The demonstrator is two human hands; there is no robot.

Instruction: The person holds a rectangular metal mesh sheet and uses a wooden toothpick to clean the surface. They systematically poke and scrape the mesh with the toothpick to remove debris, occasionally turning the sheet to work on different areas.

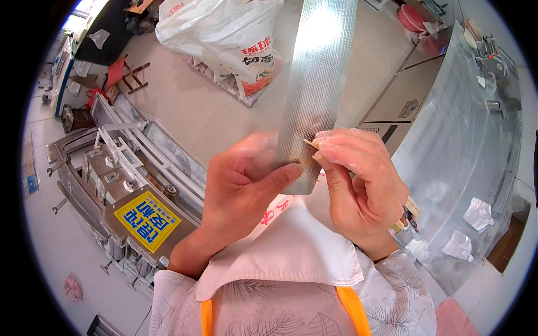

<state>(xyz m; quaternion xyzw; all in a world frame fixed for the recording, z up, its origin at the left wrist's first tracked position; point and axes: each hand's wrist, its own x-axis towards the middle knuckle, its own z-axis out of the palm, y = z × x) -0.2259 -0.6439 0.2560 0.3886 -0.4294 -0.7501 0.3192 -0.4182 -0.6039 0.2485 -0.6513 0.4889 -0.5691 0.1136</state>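
Note:
A long, shiny metal strip (318, 73) dotted with tiny holes rises from my hands toward the top edge of the head view. My left hand (238, 176) grips its near end, the thumb across the front face and the other fingers mostly hidden behind. To the right, my right hand (364, 179) pinches a thin, pale stick, like a toothpick (309, 143), between thumb and fingertips. The stick's tip is at the strip's right part; whether it enters a hole I cannot tell. Whitish powder dusts my fingers.
On the left stands a metal machine (126, 193) with a yellow-and-blue sign (147, 222). Ahead, a large white plastic bag (218, 33) rests on the tiled floor near a red folding stool (116, 71). A table under clear plastic sheeting (448, 145) runs along the right.

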